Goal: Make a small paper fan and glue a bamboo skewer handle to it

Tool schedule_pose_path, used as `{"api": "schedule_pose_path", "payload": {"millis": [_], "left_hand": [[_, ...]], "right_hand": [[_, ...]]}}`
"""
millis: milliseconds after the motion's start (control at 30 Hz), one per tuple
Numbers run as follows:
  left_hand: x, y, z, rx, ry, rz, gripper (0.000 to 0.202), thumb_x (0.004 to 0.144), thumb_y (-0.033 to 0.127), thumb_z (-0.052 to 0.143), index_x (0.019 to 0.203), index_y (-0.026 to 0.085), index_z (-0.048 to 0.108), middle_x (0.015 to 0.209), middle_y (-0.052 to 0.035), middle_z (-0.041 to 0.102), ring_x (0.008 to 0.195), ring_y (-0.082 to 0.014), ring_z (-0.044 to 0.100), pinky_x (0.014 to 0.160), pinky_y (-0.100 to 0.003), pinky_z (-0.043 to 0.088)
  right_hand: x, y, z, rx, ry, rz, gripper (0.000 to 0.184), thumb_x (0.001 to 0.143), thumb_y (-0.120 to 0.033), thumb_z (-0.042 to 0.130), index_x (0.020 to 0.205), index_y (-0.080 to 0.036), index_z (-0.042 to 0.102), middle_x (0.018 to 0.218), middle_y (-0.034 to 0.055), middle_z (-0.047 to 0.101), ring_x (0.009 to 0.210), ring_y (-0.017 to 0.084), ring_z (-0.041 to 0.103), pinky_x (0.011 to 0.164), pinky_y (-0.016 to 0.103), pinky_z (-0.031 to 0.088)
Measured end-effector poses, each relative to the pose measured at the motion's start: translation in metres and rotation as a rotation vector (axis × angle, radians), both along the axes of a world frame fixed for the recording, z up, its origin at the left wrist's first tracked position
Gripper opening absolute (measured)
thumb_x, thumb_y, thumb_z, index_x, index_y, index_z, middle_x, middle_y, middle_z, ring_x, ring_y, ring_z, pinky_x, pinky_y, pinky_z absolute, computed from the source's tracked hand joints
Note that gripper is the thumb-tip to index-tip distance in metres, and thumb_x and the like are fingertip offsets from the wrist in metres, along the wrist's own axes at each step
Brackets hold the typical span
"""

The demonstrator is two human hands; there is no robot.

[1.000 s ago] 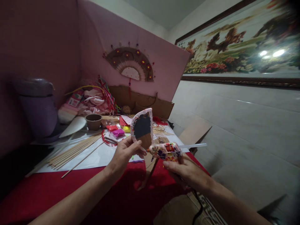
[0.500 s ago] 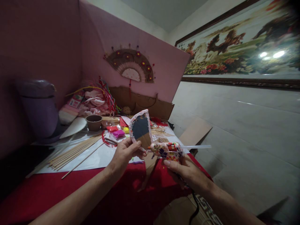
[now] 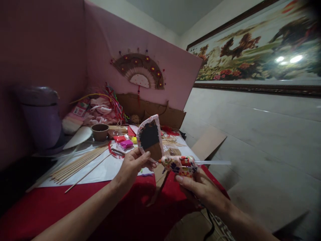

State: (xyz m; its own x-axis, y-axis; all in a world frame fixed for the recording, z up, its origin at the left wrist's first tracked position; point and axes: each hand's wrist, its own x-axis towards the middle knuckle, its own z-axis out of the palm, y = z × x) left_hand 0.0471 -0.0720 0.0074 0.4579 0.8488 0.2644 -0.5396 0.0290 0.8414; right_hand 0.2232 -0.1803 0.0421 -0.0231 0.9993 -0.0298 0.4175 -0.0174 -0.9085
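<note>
Between thumb and fingers, my left hand [image 3: 134, 164] pinches the lower edge of a curved cardboard piece [image 3: 150, 137]. Its face is dark and brown, and pale pink fabric wraps its rim. My right hand [image 3: 197, 184] is closed around the grip of a hot glue gun [image 3: 178, 164] covered in flowered material. A clear glue stick [image 3: 213, 162] sticks out of its back end to the right. The gun's orange tip points left, at the piece's lower edge close to my left fingers; whether it touches cannot be made out.
Thin wooden sticks [image 3: 80, 164] lie on the white sheet [image 3: 100, 175] over a red cloth [image 3: 100, 204]. Behind them are a brown pot [image 3: 99, 131] and magenta clay packet [image 3: 126, 144]. A fan decoration [image 3: 140, 68] hangs on the pink board. A purple bin [image 3: 41, 120] stands left.
The glue gun in my right hand has shifted slightly down and right, its tip lower along the cardboard piece's edge. My left hand keeps its hold on the piece.
</note>
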Motion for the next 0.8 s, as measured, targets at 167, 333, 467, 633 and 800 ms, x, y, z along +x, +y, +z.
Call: {"api": "schedule_pose_path", "payload": {"millis": [167,333,467,633,800], "left_hand": [[0.0002,-0.0007,-0.0002,0.007,0.024,0.01,0.018,0.074,0.025,0.063,0.068,0.016,0.048,0.06,-0.0042,0.067,0.054,-0.0148,0.062,0.054,-0.026,0.046],[0.0005,-0.0002,-0.0014,0.016,0.033,0.017,0.018,0.074,0.026,0.063,0.069,0.017,0.048,0.061,-0.0038,0.067,0.053,-0.0141,0.061,0.053,-0.026,0.045],[0.0007,0.0001,-0.0021,0.015,0.032,0.015,0.017,0.075,0.026,0.062,0.07,0.016,0.049,0.061,-0.0043,0.067,0.054,-0.0142,0.062,0.054,-0.026,0.045],[0.0008,-0.0007,-0.0014,0.013,0.035,0.025,0.019,0.074,0.026,0.063,0.068,0.017,0.048,0.06,-0.004,0.067,0.054,-0.0148,0.062,0.054,-0.026,0.045],[0.0006,-0.0008,-0.0008,0.015,0.047,0.026,0.018,0.074,0.026,0.062,0.068,0.016,0.049,0.06,-0.0039,0.067,0.054,-0.0141,0.062,0.054,-0.026,0.046]], "right_hand": [[-0.0019,0.001,0.0015,-0.017,-0.01,-0.02,0.04,0.081,-0.044,0.053,0.053,-0.018,0.042,0.04,-0.005,0.039,0.035,0.006,0.033,0.034,0.019,0.024],[-0.0008,0.0043,0.0015,-0.009,-0.016,0.022,0.032,0.082,-0.04,0.052,0.06,-0.018,0.047,0.041,-0.0061,0.039,0.035,0.005,0.032,0.035,0.018,0.023],[0.0013,0.0045,0.0003,-0.02,-0.025,0.012,0.028,0.083,-0.039,0.051,0.066,-0.017,0.049,0.043,-0.0062,0.039,0.036,0.005,0.032,0.035,0.018,0.023],[0.0019,0.0034,-0.0003,0.0,-0.008,-0.011,0.025,0.082,-0.039,0.053,0.07,-0.017,0.05,0.047,-0.0064,0.04,0.038,0.006,0.033,0.035,0.018,0.025],[0.0008,0.0028,0.0009,-0.037,-0.019,-0.002,0.031,0.082,-0.043,0.052,0.064,-0.017,0.049,0.045,-0.0061,0.038,0.037,0.006,0.031,0.035,0.019,0.023]]}}
